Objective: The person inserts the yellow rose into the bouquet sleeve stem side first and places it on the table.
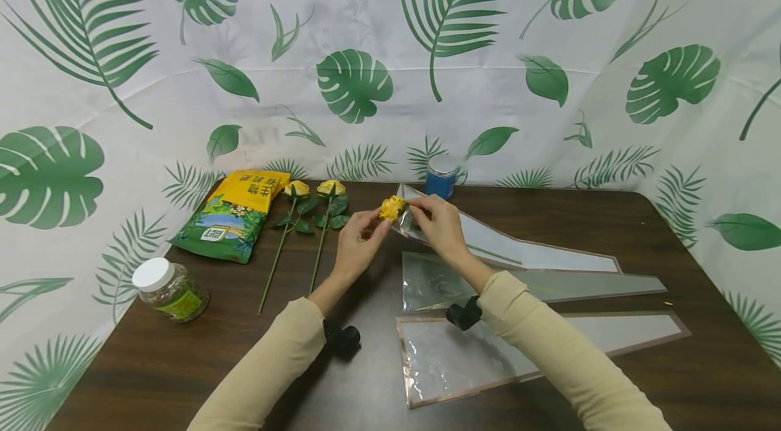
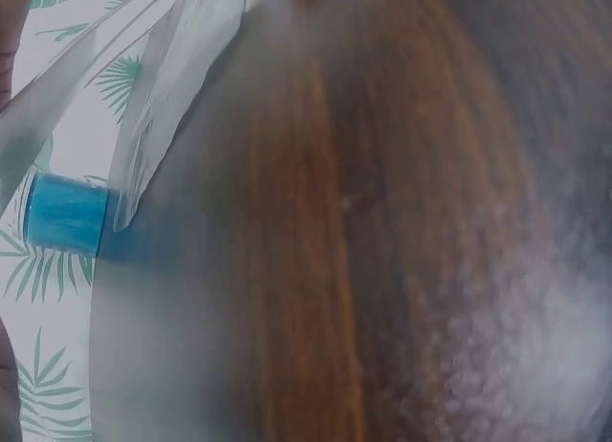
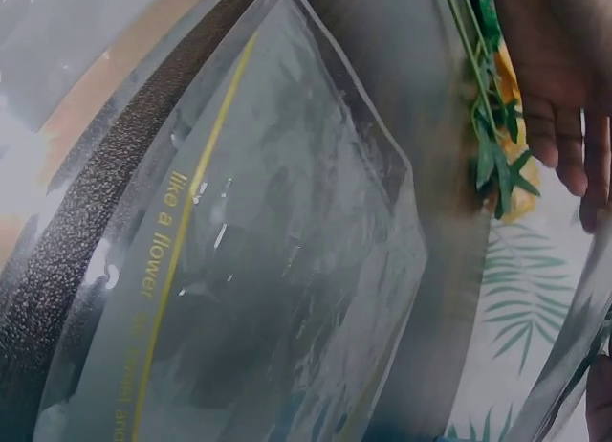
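A yellow rose (image 1: pixel 392 207) lies with its head at the wide mouth of a clear flower sleeve (image 1: pixel 549 255), its green stem (image 1: pixel 495 255) running inside. My left hand (image 1: pixel 356 244) holds the rose head between thumb and fingers. Just right of the bloom, my right hand (image 1: pixel 441 226) pinches the sleeve's edge. In the right wrist view, left-hand fingers (image 3: pixel 571 150) show at the upper right above the sleeve's film (image 3: pixel 581 313). The left wrist view catches the sleeve (image 2: pixel 182 88) at the top; the rose is out of that view.
Two flat flower sleeves (image 1: pixel 427 278) (image 1: pixel 439 350) lie nearer me. Two yellow roses (image 1: pixel 296 189) (image 1: pixel 331 188) rest left of my hands. Beyond them are a yellow-green bag (image 1: pixel 234 214) and a white-lidded jar (image 1: pixel 173 290). A blue can (image 1: pixel 441 180) stands by the leaf-print backdrop (image 1: pixel 378 17).
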`<state>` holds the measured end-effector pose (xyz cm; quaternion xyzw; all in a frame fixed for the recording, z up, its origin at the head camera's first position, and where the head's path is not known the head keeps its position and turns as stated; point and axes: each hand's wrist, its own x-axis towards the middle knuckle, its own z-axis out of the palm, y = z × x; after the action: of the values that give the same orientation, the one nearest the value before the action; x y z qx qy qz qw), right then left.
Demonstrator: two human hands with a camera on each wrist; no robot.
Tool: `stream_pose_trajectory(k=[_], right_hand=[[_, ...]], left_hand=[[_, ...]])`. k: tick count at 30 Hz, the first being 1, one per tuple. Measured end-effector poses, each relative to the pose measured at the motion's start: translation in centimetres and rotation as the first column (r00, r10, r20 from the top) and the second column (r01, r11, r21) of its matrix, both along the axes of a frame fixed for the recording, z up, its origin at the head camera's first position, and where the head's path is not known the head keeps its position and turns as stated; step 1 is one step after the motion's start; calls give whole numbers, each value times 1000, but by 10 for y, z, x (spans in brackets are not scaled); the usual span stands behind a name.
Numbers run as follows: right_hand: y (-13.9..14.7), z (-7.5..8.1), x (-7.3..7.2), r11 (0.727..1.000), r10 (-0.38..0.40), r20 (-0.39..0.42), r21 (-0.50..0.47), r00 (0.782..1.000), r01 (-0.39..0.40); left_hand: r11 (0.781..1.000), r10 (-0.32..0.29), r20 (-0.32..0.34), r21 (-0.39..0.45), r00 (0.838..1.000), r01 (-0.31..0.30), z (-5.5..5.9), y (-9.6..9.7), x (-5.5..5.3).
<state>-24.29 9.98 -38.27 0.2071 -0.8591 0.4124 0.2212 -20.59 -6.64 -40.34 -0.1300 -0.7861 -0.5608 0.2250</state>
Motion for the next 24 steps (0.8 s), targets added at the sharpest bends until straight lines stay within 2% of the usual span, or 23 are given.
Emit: stream_pose_trajectory(k=[3, 5, 11, 15, 17, 21, 24], right_hand=[[0, -1, 0, 1000, 4, 1, 11, 1000, -4], [-1, -2, 1, 1000, 9, -10, 23, 1000, -9], [-2, -6, -1, 997, 48, -76, 70, 996, -43], [-2, -9, -3, 995, 52, -91, 91, 995, -43], [-1, -10, -3, 995, 42, -85, 98, 996, -34], [1, -11, -4, 993, 22, -77, 121, 997, -13], [0, -12, -4, 988, 28, -70, 151, 997, -18]], left_hand=[[999, 13, 53, -48, 998, -11, -12, -2, -10], [997, 32, 59, -73, 998, -28, -22, -2, -17], [996, 60, 62, -67, 996, -56, -21, 2, -20], [992, 58, 108, -115, 992, -46, -19, 5, -21], [988, 44, 164, -156, 985, -18, -18, 7, -20], [966, -32, 246, -240, 969, 93, -18, 9, -20], [948, -75, 257, -281, 963, 149, -20, 11, -21]])
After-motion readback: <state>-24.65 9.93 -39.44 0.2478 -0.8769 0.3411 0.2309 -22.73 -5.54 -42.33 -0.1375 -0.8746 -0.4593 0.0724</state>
